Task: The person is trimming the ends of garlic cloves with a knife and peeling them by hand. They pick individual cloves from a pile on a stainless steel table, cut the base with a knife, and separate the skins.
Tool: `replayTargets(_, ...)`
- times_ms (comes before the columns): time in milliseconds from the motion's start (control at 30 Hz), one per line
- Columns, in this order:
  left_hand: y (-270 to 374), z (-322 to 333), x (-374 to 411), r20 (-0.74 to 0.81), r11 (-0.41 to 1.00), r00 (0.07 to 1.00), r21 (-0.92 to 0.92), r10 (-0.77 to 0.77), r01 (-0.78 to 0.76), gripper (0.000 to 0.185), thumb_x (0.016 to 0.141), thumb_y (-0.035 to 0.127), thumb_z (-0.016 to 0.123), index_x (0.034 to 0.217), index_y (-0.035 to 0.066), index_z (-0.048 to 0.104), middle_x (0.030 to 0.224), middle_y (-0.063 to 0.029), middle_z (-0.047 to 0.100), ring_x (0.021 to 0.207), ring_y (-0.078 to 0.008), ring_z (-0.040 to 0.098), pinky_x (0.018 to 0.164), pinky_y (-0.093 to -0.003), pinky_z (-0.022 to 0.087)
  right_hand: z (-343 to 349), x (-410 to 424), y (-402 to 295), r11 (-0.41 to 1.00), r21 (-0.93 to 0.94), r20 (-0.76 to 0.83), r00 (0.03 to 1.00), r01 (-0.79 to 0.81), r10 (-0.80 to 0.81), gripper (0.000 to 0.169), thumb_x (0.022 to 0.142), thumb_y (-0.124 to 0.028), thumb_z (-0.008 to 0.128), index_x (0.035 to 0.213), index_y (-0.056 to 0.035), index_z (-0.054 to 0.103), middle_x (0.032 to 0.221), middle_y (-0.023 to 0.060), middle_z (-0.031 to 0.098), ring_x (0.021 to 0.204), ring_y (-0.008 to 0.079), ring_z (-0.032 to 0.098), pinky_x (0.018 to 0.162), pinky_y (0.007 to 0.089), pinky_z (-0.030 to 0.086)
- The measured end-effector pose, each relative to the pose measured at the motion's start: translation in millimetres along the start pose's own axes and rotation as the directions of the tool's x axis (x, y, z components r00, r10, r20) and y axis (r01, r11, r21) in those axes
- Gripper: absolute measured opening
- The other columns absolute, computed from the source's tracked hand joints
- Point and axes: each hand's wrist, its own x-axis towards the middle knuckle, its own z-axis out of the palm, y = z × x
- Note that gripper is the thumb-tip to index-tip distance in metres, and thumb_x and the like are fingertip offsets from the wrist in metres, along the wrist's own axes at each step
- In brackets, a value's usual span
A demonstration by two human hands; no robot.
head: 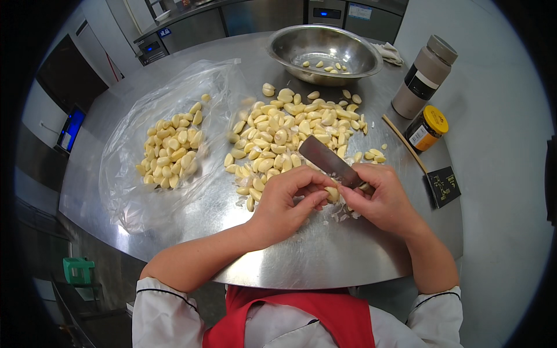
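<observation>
Between the thumb and fingers of my left hand (289, 198) is a garlic clove (333, 194). My right hand (383, 195) grips a small knife with a broad, square-ended blade (330, 162), which points up and to the left. The right thumb meets the clove; most of the knife's handle is hidden in the palm. Just beyond both hands spreads a large heap of garlic cloves (274, 139), mostly pale and bare. Bits of papery garlic skin (343, 213) lie on the steel under my hands.
A clear plastic bag (126, 174) with garlic cloves (169, 152) lies left on the steel table (270, 265). At the back is a steel bowl (278, 48) with several cloves. A bottle (422, 78), a yellow-lidded jar (428, 126), a wooden stick (404, 143) and a black box (443, 186) stand or lie right, near the wall.
</observation>
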Motion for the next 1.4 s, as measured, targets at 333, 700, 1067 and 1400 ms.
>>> replayTargets(333,3,-2,-1,-0.048,0.999,0.998,-0.003,0.035,-0.035,0.016,0.088,-0.001,0.058,0.103,-0.003,0.059,0.095,-0.0068,0.061,0.081,-0.0113,0.061,0.074,-0.0239,0.051,-10,5,18,0.966,-0.256,-0.201,0.979,-0.036,-0.017,0.018,0.079,-0.013,0.066,0.076,0.0017,0.057,0.063,0.0099,0.056,0.055,0.0188,0.054,0.052,0.033,0.043)
replayTargets(700,58,-28,60,-0.193,0.992,0.973,0.016,0.129,-0.129,0.019,0.09,0.009,0.059,0.106,-0.001,0.06,0.094,-0.0078,0.065,0.077,-0.0126,0.061,0.073,-0.0264,0.05,-35,8,33,0.921,-0.383,-0.307,0.95,-0.066,-0.06,0.014,0.079,-0.01,0.058,0.086,-0.0011,0.051,0.067,0.0152,0.059,0.067,0.0354,0.058,0.06,0.0439,0.043)
replayTargets(1067,46,-41,157,-0.159,0.854,0.961,0.507,0.226,-0.117,0.03,0.087,0.017,0.065,0.11,-0.003,0.061,0.093,-0.0058,0.065,0.08,-0.0107,0.06,0.072,-0.0242,0.049,-42,9,31,0.934,-0.348,-0.374,0.925,-0.074,-0.067,0.018,0.08,-0.015,0.063,0.081,-0.001,0.051,0.063,0.0132,0.058,0.064,0.0341,0.058,0.058,0.0431,0.043)
replayTargets(1400,19,-23,22,0.03,0.609,0.997,0.79,0.077,-0.071,0.01,0.081,0.008,0.068,0.088,0.003,0.064,0.079,-0.0057,0.059,0.068,-0.0164,0.057,0.061,-0.0287,0.046,-31,8,30,0.929,-0.365,-0.356,0.931,-0.059,-0.081,0.017,0.081,-0.016,0.063,0.084,-0.0015,0.055,0.064,0.0125,0.059,0.063,0.0328,0.058,0.057,0.0433,0.042)
